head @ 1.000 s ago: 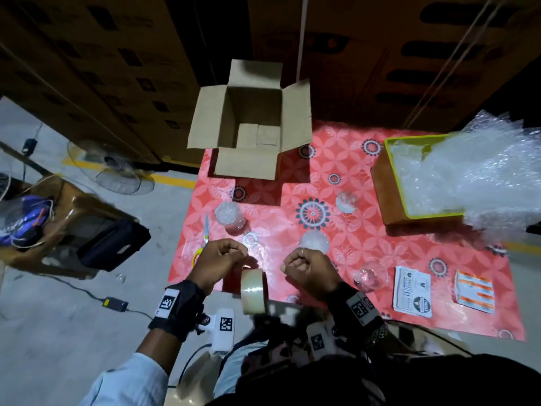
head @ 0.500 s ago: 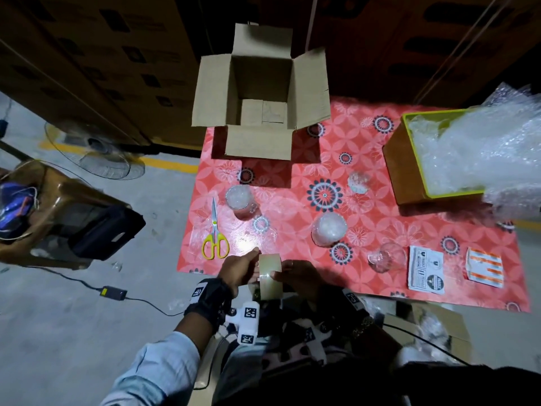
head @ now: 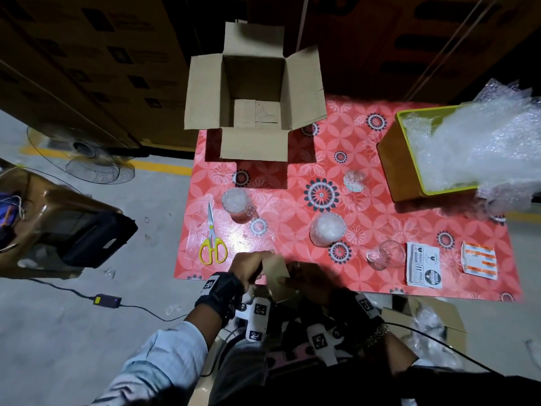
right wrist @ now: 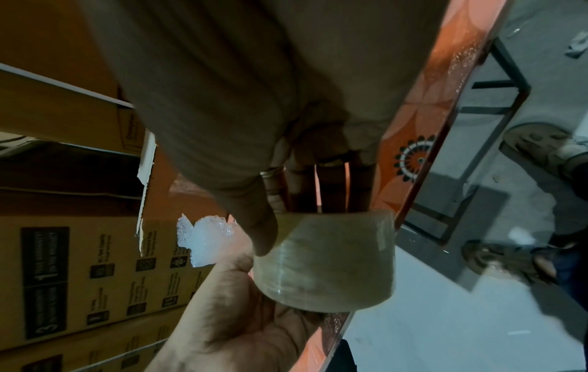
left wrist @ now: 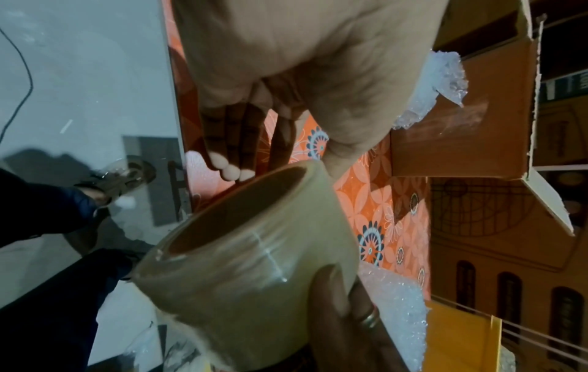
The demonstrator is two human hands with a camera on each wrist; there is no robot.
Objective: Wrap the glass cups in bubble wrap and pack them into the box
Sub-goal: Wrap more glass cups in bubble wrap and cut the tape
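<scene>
I have the tape roll up in both hands at the near edge of the counter, just off its rim. My right hand curls round the roll, thumb pressed on the outer face and fingers through the core. My left hand also has a grip on it: thumb against the rim, while its fingertips sit just at the core's edge, and I cannot tell whether they touch.

The glass cups wait on the counter. One wrapped cup stands mid-counter, another wrapped cup with a handle stands to its left beside the scissors, a small wrapped one sits farther back, and a bare glass cup lies near right, next to the labels. The box is open at the far edge, nothing of the cups in it that I can see. Bubble wrap spills from the yellow bin at far right.

I judge the step to be finding the tape's loose end. To do it well I should steady the roll with the right hand and turn it slowly, dragging a left thumbnail across the face until it catches the seam visible in the left wrist view. Then lift one corner cleanly, peel straight so it does not split into a strip, and pull only a short length.
</scene>
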